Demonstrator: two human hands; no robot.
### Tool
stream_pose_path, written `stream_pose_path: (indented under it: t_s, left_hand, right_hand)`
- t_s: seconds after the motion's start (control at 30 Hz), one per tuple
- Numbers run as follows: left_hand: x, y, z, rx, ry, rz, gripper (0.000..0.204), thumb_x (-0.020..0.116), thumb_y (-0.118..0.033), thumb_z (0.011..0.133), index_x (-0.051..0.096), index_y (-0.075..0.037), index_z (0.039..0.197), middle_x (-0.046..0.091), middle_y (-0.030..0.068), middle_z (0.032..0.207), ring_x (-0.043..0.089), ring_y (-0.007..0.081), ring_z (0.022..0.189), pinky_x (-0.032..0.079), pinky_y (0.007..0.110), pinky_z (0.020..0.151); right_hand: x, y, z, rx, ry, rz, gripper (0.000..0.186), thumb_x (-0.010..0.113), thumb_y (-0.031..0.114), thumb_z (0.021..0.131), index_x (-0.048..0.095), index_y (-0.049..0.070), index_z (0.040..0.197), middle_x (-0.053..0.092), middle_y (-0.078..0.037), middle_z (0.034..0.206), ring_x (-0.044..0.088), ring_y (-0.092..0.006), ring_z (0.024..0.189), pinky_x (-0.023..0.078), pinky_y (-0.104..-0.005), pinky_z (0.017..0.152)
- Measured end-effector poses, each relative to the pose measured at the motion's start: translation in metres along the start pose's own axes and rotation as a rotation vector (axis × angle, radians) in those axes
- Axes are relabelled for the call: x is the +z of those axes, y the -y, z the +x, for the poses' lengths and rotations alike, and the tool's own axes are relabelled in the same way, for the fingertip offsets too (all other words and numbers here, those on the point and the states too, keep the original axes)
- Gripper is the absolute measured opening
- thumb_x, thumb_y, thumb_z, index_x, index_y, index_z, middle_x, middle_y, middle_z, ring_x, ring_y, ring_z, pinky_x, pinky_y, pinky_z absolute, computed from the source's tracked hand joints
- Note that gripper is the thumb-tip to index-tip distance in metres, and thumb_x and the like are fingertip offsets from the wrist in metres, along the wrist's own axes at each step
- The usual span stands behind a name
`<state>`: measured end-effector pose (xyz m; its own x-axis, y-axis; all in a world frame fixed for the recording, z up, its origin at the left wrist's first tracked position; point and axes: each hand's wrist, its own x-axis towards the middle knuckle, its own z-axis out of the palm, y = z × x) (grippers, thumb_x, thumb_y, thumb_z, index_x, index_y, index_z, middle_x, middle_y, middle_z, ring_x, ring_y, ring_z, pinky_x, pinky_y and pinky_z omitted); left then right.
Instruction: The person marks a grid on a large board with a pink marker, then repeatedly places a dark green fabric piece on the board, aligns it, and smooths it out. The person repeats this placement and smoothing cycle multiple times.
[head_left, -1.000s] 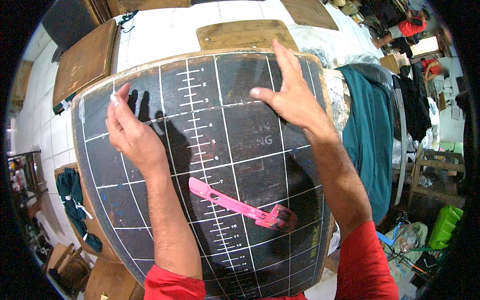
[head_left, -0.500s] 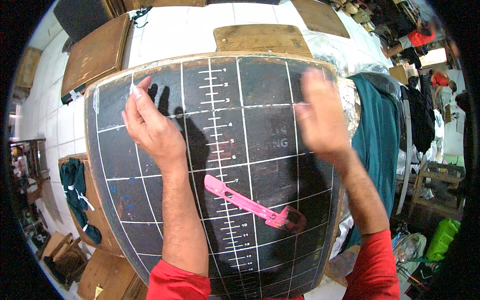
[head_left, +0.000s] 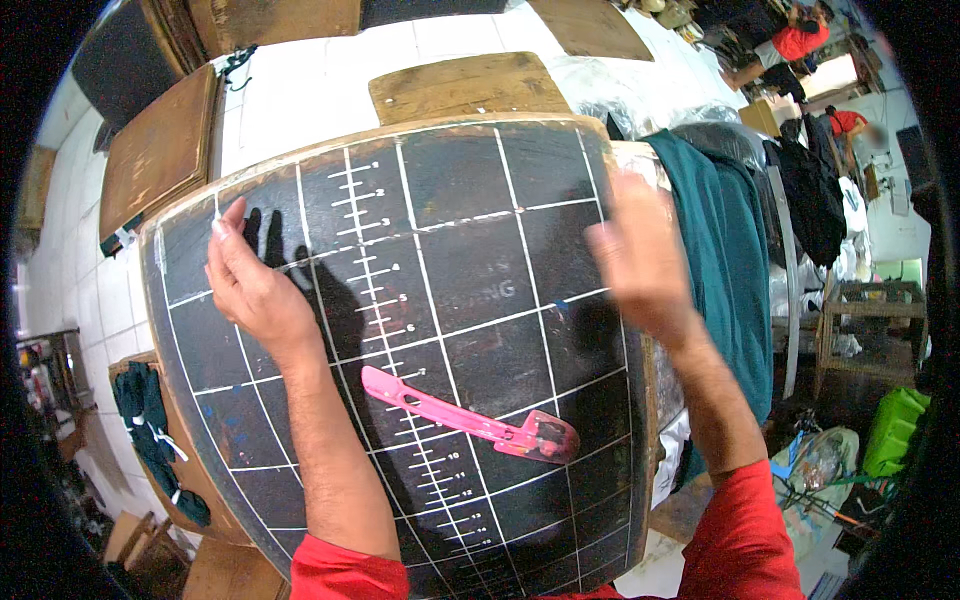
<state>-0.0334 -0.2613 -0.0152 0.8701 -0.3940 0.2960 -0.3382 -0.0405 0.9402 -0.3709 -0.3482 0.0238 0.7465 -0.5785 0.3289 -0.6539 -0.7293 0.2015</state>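
Observation:
Over the far left part of a black board (head_left: 470,350) ruled with white lines, my left hand (head_left: 255,285) hovers with its fingers loosely bent and apart. A small pale spot shows at its thumb tip; I cannot make out what it is. My right hand (head_left: 645,255) is blurred above the board's right edge, thumb apart from the fingers, nothing visible in it. Between my forearms lies a pink long-handled plastic tool (head_left: 450,412) with a rounded, dark see-through end. Neither hand touches it.
Dark green cloth (head_left: 715,250) hangs beside the board's right edge. A bundle of dark fabric (head_left: 150,435) lies on a brown board at the left. Wooden boards (head_left: 470,88) lean or lie on the white tiled floor. Two people in red (head_left: 800,40) are at the far right.
The whole view has shifted, so the board and pink tool appear further left. My left hand keeps its pose over the board; my right hand is now nearer the board's right edge.

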Motion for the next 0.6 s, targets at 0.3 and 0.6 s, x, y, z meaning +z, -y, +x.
stream_pose_path:
  t_s: [0.3, 0.6]
  left_hand:
    - [0.003, 0.004, 0.0, 0.004, 0.004, -0.039, 0.05, 0.04, -0.033, 0.11, 0.067, 0.009, 0.119, 0.069, 0.0192, 0.116, 0.062, 0.0254, 0.111, 0.045, 0.038, 0.102]
    - [0.004, 0.008, 0.001, 0.015, 0.014, -0.052, 0.049, 0.04, -0.031, 0.11, 0.066, 0.009, 0.12, 0.068, 0.0188, 0.118, 0.062, 0.0252, 0.112, 0.044, 0.038, 0.103]
  right_hand:
    - [-0.001, -0.046, 0.0, 0.543, 0.523, 0.157, 0.052, 0.052, 0.035, 0.101, 0.055, -0.006, 0.132, 0.054, -0.026, 0.14, 0.046, -0.0422, 0.136, 0.028, -0.0536, 0.117]
    - [-0.061, 0.132, -0.092, -0.008, 0.34, 0.829, 0.054, 0.081, 0.03, 0.079, 0.067, 0.01, 0.127, 0.062, -0.011, 0.125, 0.056, -0.0352, 0.125, 0.046, -0.049, 0.103]
